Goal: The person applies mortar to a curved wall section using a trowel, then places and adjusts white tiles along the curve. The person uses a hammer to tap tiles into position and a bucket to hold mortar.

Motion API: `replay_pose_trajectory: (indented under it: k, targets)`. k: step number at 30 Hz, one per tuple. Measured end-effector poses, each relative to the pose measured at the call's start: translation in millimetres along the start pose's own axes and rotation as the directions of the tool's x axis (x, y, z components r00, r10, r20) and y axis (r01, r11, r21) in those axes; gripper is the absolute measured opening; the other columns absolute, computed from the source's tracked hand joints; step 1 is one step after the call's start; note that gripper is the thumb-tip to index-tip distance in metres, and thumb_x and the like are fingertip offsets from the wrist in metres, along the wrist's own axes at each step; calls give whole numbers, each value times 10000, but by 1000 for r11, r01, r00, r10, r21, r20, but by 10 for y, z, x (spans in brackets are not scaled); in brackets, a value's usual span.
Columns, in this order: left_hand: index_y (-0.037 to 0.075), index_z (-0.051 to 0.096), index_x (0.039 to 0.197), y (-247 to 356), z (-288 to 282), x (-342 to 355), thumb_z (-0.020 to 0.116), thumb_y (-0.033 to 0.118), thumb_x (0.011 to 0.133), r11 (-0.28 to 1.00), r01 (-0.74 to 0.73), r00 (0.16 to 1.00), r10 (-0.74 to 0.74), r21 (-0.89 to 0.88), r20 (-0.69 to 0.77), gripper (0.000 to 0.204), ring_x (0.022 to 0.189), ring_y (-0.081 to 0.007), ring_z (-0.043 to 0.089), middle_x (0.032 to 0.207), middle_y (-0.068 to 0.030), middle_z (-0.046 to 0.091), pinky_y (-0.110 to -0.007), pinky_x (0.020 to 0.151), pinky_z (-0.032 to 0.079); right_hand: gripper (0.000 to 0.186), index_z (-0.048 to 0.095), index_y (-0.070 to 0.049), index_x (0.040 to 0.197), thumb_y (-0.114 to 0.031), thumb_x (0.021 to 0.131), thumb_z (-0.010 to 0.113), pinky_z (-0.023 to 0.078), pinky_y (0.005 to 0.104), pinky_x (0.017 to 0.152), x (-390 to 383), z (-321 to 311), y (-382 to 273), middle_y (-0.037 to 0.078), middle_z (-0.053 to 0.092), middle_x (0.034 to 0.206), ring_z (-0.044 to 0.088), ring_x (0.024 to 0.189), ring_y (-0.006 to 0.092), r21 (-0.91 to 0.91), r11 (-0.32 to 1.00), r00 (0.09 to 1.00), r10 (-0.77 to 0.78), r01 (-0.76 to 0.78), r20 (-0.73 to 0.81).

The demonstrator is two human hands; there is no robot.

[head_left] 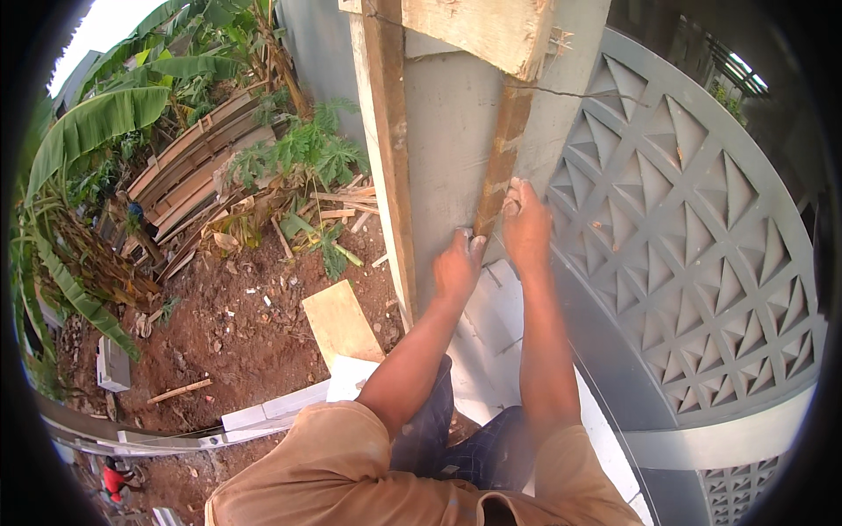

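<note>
Wooden batten point(502, 149) on the grey column point(456, 131) — both hands' grip on it: left hand point(458, 266), right hand point(524, 226).

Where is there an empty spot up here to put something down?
The white ledge under the grey column is bare between the left hand and the person's knees. It is crowded at the wooden strip, where the right hand also grips. Far below, brown dirt beside the flat board looks open.
</note>
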State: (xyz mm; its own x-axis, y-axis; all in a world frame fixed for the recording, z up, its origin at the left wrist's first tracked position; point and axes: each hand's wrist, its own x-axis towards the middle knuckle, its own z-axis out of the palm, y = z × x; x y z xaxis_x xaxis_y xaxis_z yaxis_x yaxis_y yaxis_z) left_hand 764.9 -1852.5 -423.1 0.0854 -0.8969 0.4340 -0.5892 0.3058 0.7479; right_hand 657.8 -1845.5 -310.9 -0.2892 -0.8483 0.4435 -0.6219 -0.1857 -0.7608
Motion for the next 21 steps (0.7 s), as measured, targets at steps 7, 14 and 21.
replay_pose_trajectory:
  k: [7,14,21]
  targets:
    - [83,572,1116,2,31,-19,593,272,958,998,39,999,-39,43,12,247,742,-441,673,802,-224,697,-548,689,507,401,619,-48,1241,-19,844,672,470,411,1028,-315,154,13,161,386,1479,499,1304,362,256,917,952,-300,305,-59]
    - [90,583,1125,59,29,-4,603,223,939,998,60,998,-61,7,36,229,798,-429,682,827,-223,702,-518,698,522,279,766,-116,1070,-9,817,716,484,425,946,-464,468,37,164,483,1367,530,1185,327,-46,961,895,-272,273,-353]
    - [89,598,1113,-107,103,-65,635,225,930,999,20,1000,-20,-32,-1,231,812,-425,685,842,-213,706,-507,716,520,210,711,-81,994,-45,788,732,512,441,843,-711,791,-136,113,690,929,661,927,331,110,957,954,-247,267,-168]
